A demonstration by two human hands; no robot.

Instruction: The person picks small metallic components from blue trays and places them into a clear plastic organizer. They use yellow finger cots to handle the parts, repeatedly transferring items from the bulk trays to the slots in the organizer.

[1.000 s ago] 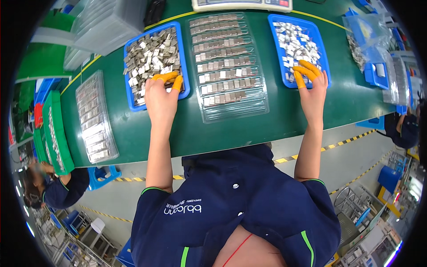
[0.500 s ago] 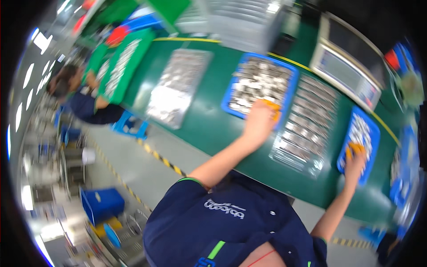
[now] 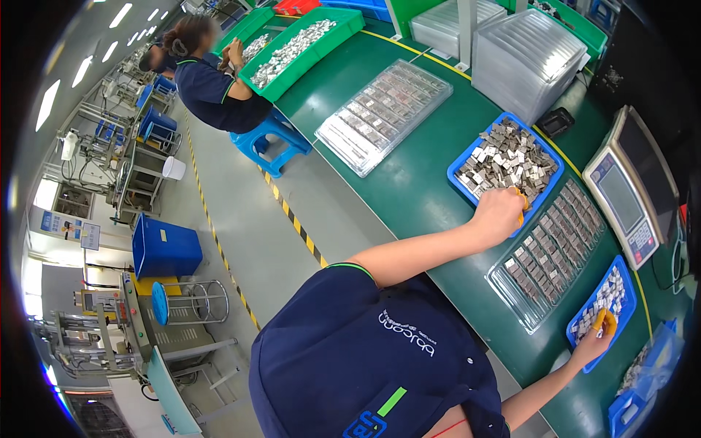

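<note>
Bent over the near edge of a blue tray [image 3: 467, 155], my left hand [image 3: 502, 213] has its fingers curled, with yellow finger covers showing. Small grey metal pieces [image 3: 511, 157] fill that tray. My right hand [image 3: 593, 344] is in a narrower blue tray [image 3: 629, 281] of small white pieces [image 3: 611, 296], its yellow-covered fingers bent together. What either hand pinches, if anything, is hidden or too small to make out. Between the two trays lies a clear plastic blister tray [image 3: 522, 310], its rows holding metal pieces.
A weighing scale [image 3: 621, 193] stands behind the trays. Another filled clear tray [image 3: 387, 109] and stacked clear trays [image 3: 522, 62] are farther left. A co-worker [image 3: 215, 80] sits beside a green bin [image 3: 358, 22]. Blue bags [image 3: 657, 365] lie at the far right.
The head view has turned, so the table and trays appear farther right, and the picture is sharper. Both hands remain at the same two blue trays.
</note>
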